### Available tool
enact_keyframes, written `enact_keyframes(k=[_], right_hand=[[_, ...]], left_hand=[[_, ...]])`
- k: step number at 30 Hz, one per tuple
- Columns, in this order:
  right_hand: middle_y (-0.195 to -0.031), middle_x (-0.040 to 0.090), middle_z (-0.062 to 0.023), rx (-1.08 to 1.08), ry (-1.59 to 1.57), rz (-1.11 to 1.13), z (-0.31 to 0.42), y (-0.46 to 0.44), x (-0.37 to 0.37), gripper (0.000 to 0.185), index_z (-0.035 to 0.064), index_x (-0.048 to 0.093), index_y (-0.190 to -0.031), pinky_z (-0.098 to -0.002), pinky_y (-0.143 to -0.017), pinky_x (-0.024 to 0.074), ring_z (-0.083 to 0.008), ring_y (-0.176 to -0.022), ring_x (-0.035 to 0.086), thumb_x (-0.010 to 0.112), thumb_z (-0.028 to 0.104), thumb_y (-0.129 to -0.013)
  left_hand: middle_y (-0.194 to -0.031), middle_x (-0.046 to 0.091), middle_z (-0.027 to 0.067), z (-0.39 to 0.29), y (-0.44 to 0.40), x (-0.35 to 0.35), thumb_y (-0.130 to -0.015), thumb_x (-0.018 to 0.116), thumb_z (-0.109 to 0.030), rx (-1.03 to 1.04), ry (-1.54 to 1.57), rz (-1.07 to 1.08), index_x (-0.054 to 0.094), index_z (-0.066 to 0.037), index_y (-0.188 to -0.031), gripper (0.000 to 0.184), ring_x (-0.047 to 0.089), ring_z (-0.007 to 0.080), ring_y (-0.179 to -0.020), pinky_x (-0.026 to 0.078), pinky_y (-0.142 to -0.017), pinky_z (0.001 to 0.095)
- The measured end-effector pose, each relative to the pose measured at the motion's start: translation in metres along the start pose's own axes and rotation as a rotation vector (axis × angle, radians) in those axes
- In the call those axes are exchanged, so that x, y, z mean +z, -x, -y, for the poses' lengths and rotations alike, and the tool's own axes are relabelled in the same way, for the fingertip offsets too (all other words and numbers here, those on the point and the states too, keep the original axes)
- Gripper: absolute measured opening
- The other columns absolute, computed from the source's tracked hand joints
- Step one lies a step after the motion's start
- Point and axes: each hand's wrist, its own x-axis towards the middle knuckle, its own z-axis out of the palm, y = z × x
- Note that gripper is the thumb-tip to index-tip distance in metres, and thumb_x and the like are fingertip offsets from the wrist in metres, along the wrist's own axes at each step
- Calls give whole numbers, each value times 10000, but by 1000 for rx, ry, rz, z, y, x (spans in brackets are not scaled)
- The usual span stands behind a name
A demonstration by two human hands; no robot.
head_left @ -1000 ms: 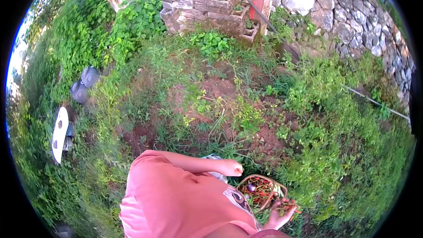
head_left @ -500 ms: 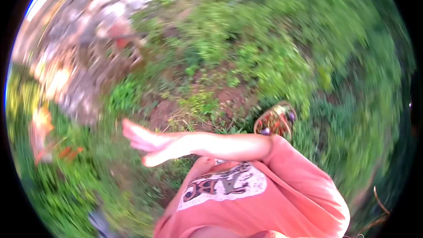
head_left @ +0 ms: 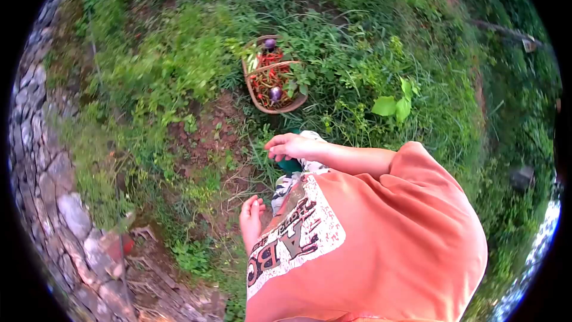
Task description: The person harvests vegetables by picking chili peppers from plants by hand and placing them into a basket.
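Note:
My right hand [head_left: 287,146] reaches across in front of my body with relaxed, slightly bent fingers and nothing visible in it. Lower down and further left, my left hand [head_left: 251,211] is beside the printed shirt, its fingers loosely curled and apart, and no object shows in it. Beyond my right hand stands a wicker basket [head_left: 255,98] on the ground, touched by neither hand. Inside are red chillies [head_left: 271,71], long pale green pods [head_left: 253,62] and round purple vegetables [head_left: 275,93]. Leaves overlap the basket's right side.
Dense green plants [head_left: 161,65] surround the basket. Bare reddish soil [head_left: 220,125] lies left of it. A stone wall [head_left: 50,161] curves along the left edge, and a thin pole [head_left: 90,18] stands at upper left. A dark object [head_left: 522,177] sits at far right.
The view has swung round, and the basket now appears at upper centre. My right hand held a bunch of chillies, then was stretched out leftward with reddish pieces beyond it; now it is drawn back without them.

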Motion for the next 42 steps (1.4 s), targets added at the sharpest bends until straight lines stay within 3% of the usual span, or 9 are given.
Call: enact_keyframes(k=[11, 21, 24, 26, 30, 33, 35, 39, 42], right_hand=[[-944, 595, -32, -91, -511, -631, -19, 104, -144, 282, 55, 512, -1125, -266, -643, 457, -114, -795, 547, 471, 159, -866], [-920, 609, -50, -59, -655, -629, -32, 124, -169, 252, 32, 537, -1039, -231, -665, 442, -99, -784, 562, 440, 221, -905], [-814, 633, -71, 82, -290, -796, -39, 150, -202, 318, 21, 603, -870, -268, -674, 468, -138, -742, 593, 485, 316, -882], [-821, 619, -174, 257, 393, -1179, -58, 172, -234, 252, 16, 618, -854, -365, -721, 467, -307, -777, 600, 528, 247, -806], [-903, 599, -182, 162, 623, -1468, -116, 178, -328, 195, 31, 610, -926, -398, -755, 462, -347, -838, 570, 485, 129, -813], [-956, 596, -147, 5, 600, -1456, -148, 169, -376, 208, 63, 593, -987, -369, -777, 461, -317, -908, 562, 491, 121, -816], [-974, 592, -144, 112, 754, -1446, -173, 165, -414, 215, 78, 583, -996, -371, -772, 462, -313, -908, 560, 489, 114, -806], [-926, 590, -131, 486, 789, -1546, -201, 182, -435, 177, 100, 581, -959, -410, -732, 457, -326, -877, 555, 478, 154, -826], [-911, 599, -104, 834, 770, -1306, -220, 182, -443, 171, 134, 623, -918, -425, -735, 443, -294, -879, 560, 520, 153, -782]], left_hand=[[-1014, 588, 81, -137, -91, 119, -917, 455, -188, -28, -323, 337, 494, -15, -1148, 292, 571, 123, -821, 456, -738, 238], [-1006, 597, 93, -175, -119, 165, -911, 468, -192, -49, -444, 445, 500, -11, -1149, 300, 569, 122, -842, 450, -760, 244], [-1032, 588, 91, -173, -141, 165, -911, 463, -191, -106, -483, 486, 505, -15, -1146, 296, 567, 123, -839, 450, -756, 247], [-1023, 594, 95, -169, -152, 164, -913, 463, -175, -113, -513, 487, 504, 0, -1138, 288, 552, 128, -842, 437, -777, 251], [-1005, 596, 90, -150, -179, 160, -909, 466, -175, -180, -566, 488, 514, -10, -1129, 279, 555, 125, -832, 436, -767, 252], [-986, 603, 85, -130, -188, 155, -901, 478, -162, -270, -622, 481, 525, -13, -1112, 263, 555, 118, -821, 432, -760, 245], [-977, 606, 82, -111, -202, 146, -895, 488, -153, -329, -669, 484, 529, -10, -1103, 256, 553, 115, -805, 428, -750, 241], [-957, 605, 79, -110, -213, 157, -894, 485, -138, -395, -713, 484, 531, -9, -1095, 243, 547, 115, -786, 424, -740, 238], [-961, 609, 87, -107, -226, 156, -898, 475, -154, -400, -760, 501, 534, -15, -1092, 246, 565, 125, -785, 438, -725, 247]])
